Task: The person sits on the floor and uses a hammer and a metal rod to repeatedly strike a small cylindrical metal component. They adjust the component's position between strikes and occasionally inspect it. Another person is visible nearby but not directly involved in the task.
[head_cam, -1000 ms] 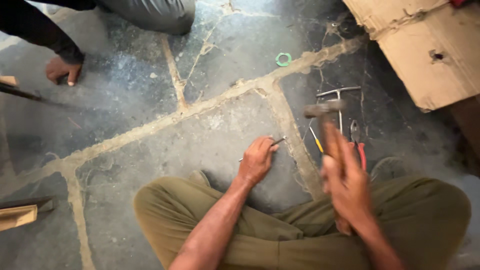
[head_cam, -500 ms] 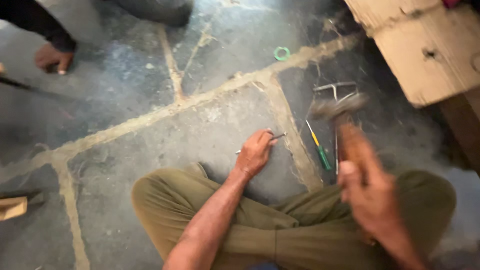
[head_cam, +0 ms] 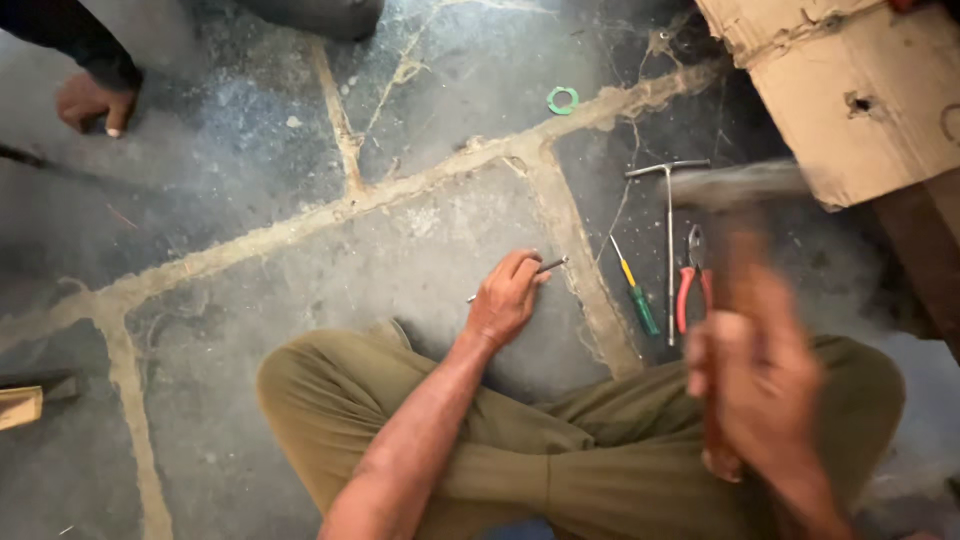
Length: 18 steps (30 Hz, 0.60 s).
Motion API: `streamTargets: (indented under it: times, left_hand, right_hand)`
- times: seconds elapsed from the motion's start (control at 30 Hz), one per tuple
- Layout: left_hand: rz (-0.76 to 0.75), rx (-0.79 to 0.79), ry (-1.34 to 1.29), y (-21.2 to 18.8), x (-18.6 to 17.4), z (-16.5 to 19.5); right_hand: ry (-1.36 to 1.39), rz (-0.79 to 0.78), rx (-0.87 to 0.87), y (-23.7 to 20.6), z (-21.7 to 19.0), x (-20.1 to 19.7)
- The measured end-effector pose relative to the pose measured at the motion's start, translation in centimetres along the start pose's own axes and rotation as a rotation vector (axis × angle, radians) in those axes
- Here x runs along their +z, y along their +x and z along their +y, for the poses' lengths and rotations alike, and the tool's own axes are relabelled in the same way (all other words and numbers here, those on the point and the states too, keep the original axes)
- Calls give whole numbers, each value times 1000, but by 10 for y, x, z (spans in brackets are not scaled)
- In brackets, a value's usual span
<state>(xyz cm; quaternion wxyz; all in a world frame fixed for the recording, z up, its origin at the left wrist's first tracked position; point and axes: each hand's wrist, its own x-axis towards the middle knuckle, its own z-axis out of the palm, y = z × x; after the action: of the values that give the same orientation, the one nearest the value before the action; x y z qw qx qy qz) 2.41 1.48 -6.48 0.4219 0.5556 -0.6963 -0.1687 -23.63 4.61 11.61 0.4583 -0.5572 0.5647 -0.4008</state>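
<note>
On the floor (head_cam: 250, 300) lie one screwdriver (head_cam: 636, 297), one pair of pliers (head_cam: 692, 275), one T-shaped wrench (head_cam: 669, 230), one green ring (head_cam: 562, 99), one metal rod (head_cam: 545, 268); one hammer (head_cam: 735, 190) is raised.

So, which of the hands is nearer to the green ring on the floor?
Left. The left hand rests on the floor just below the green ring; the right hand, gripping a hammer, is farther, lower right.

Grey stone floor (head_cam: 250, 330) with mortar seams carries a green ring (head_cam: 562, 99), T-wrench (head_cam: 669, 230), screwdriver (head_cam: 634, 285), red pliers (head_cam: 692, 280) and cardboard box (head_cam: 860, 90).
</note>
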Motion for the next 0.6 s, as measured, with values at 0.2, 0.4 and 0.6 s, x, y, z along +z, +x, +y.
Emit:
streamTargets:
  times: [0.2,0.4,0.6]
  left_hand:
    - [11,-12,-8,1,2,-3]
    - [9,-43,25,2,-1,1]
    - [35,-130,-13,5,0,1]
  right_hand:
    - [113,-45,97,2,-34,38]
    - [-80,-149,288,27,41,44]
    - [-900,23,-510,95,95,56]
